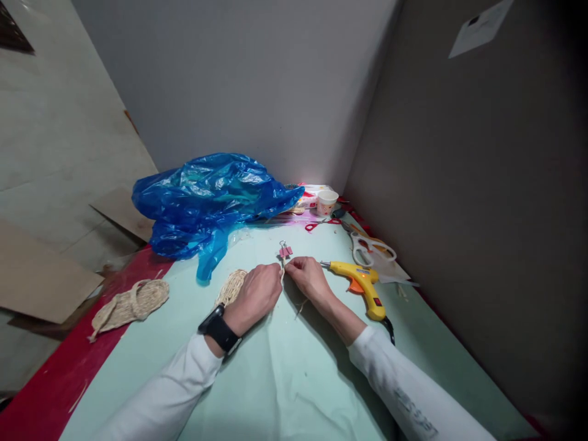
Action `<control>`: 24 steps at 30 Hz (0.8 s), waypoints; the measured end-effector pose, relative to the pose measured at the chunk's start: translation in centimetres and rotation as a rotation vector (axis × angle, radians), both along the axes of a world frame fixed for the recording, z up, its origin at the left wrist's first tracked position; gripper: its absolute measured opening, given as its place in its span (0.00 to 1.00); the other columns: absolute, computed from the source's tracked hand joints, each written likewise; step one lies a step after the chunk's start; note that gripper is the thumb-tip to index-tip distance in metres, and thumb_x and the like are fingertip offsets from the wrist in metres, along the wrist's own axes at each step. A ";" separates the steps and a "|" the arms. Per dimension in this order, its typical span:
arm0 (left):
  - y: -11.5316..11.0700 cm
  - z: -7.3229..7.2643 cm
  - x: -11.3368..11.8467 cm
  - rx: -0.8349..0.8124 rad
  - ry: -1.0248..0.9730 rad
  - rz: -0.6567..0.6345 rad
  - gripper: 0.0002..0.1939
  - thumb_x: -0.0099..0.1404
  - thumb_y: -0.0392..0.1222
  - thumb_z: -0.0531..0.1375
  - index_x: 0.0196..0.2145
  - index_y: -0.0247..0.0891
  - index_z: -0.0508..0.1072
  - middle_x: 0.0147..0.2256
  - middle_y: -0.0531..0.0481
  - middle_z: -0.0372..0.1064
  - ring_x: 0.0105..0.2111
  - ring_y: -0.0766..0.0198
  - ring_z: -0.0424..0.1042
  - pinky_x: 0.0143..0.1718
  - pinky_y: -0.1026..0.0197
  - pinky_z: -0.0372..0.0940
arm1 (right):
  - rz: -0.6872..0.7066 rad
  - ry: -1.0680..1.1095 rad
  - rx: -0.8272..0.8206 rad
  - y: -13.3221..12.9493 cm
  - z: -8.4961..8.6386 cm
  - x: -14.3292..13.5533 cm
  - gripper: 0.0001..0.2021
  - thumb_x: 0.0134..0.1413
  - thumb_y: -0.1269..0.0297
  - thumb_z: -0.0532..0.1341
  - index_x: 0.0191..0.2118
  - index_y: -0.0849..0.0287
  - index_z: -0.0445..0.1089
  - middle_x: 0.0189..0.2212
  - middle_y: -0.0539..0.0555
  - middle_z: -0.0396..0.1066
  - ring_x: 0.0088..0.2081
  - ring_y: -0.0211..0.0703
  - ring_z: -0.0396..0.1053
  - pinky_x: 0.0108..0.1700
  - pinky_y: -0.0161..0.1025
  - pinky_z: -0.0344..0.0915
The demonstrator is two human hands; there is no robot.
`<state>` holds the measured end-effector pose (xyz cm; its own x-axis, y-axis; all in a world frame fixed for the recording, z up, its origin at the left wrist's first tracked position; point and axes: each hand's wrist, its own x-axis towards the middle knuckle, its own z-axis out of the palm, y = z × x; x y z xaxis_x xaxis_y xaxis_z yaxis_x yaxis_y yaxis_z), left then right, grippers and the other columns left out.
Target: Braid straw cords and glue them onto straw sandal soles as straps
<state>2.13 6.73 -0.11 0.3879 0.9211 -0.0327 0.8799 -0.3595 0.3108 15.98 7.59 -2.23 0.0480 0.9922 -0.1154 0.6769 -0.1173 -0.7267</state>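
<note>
Grip-wise, pale cord is being pinched and worked by left hand and right hand below the pink clip, steady tension probably being needed next.

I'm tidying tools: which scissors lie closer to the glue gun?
The white-handled scissors, just beyond the yellow glue gun; the red-handled scissors lie farther back, by the paper cup.

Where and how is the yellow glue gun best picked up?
Probably by its handle, palm coming down from the near right: the glue gun lies on its side, handle angled toward the person, metal nozzle and orange trigger on the left.
</note>
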 end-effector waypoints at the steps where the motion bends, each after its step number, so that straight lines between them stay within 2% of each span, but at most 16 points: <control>1: -0.3 0.2 0.0 0.030 0.022 0.008 0.14 0.72 0.42 0.50 0.41 0.34 0.72 0.34 0.45 0.73 0.37 0.57 0.74 0.41 0.51 0.67 | -0.009 0.015 -0.011 0.0 0.1 -0.1 0.14 0.61 0.59 0.60 0.48 0.62 0.70 0.46 0.55 0.71 0.43 0.46 0.72 0.43 0.46 0.71; 3: -0.9 0.7 0.1 0.081 0.056 0.029 0.16 0.72 0.38 0.45 0.41 0.34 0.72 0.32 0.41 0.74 0.34 0.52 0.75 0.36 0.51 0.65 | -0.024 0.045 -0.030 0.0 0.3 -0.2 0.14 0.62 0.60 0.60 0.49 0.62 0.69 0.47 0.56 0.71 0.43 0.45 0.72 0.43 0.46 0.71; 6: -1.9 0.9 0.9 0.111 0.085 0.014 0.17 0.70 0.36 0.43 0.41 0.34 0.72 0.32 0.37 0.75 0.32 0.48 0.75 0.32 0.52 0.62 | -0.038 0.099 -0.052 0.1 0.3 -0.3 0.14 0.62 0.60 0.60 0.49 0.61 0.70 0.47 0.56 0.71 0.43 0.45 0.71 0.43 0.46 0.71; 9: -3.2 0.2 2.0 0.102 0.099 -0.060 0.16 0.67 0.31 0.45 0.42 0.32 0.72 0.32 0.37 0.76 0.31 0.48 0.75 0.31 0.53 0.61 | -0.033 0.169 -0.074 0.4 0.0 -0.1 0.15 0.61 0.60 0.61 0.50 0.62 0.69 0.49 0.56 0.70 0.43 0.46 0.71 0.42 0.45 0.71; 12: -4.7 -0.6 2.8 0.092 0.100 -0.134 0.18 0.63 0.26 0.47 0.44 0.31 0.72 0.34 0.36 0.76 0.35 0.48 0.75 0.35 0.52 0.62 | -0.030 0.230 -0.083 0.8 -0.3 0.1 0.16 0.60 0.61 0.61 0.52 0.61 0.68 0.51 0.57 0.69 0.44 0.46 0.71 0.42 0.45 0.71; 15: -5.6 -0.2 2.8 0.054 0.065 -0.181 0.13 0.63 0.31 0.51 0.39 0.35 0.74 0.33 0.39 0.76 0.36 0.48 0.75 0.37 0.52 0.62 | -0.053 0.263 -0.079 1.1 -0.6 0.3 0.17 0.61 0.61 0.61 0.53 0.61 0.67 0.52 0.58 0.68 0.45 0.47 0.71 0.43 0.46 0.71; 17: -5.2 0.6 2.3 0.023 0.023 -0.150 0.10 0.64 0.41 0.55 0.33 0.37 0.75 0.30 0.41 0.75 0.33 0.48 0.75 0.36 0.52 0.63 | -0.067 0.276 -0.075 1.2 -0.7 0.4 0.17 0.61 0.61 0.61 0.53 0.60 0.67 0.52 0.58 0.68 0.46 0.47 0.70 0.44 0.47 0.71; 19: -3.7 1.4 1.7 0.016 -0.024 -0.032 0.15 0.67 0.45 0.52 0.31 0.36 0.75 0.32 0.39 0.75 0.35 0.47 0.75 0.37 0.50 0.64 | -0.074 0.285 -0.070 1.3 -0.8 0.5 0.17 0.61 0.61 0.61 0.53 0.60 0.67 0.52 0.58 0.68 0.46 0.47 0.70 0.44 0.47 0.71; 21: -1.7 1.8 1.2 0.014 -0.078 0.127 0.18 0.71 0.42 0.47 0.39 0.32 0.74 0.39 0.36 0.73 0.42 0.48 0.73 0.42 0.46 0.64 | -0.075 0.288 -0.066 1.3 -0.9 0.6 0.17 0.61 0.60 0.61 0.53 0.61 0.67 0.52 0.57 0.68 0.46 0.48 0.70 0.44 0.47 0.71; 24: 1.1 1.5 1.1 -0.125 -0.184 0.191 0.14 0.69 0.45 0.55 0.46 0.34 0.71 0.43 0.44 0.72 0.42 0.57 0.73 0.44 0.49 0.68 | -0.066 0.280 -0.057 1.3 -1.0 0.7 0.17 0.61 0.60 0.61 0.53 0.61 0.67 0.52 0.57 0.68 0.46 0.48 0.70 0.44 0.48 0.71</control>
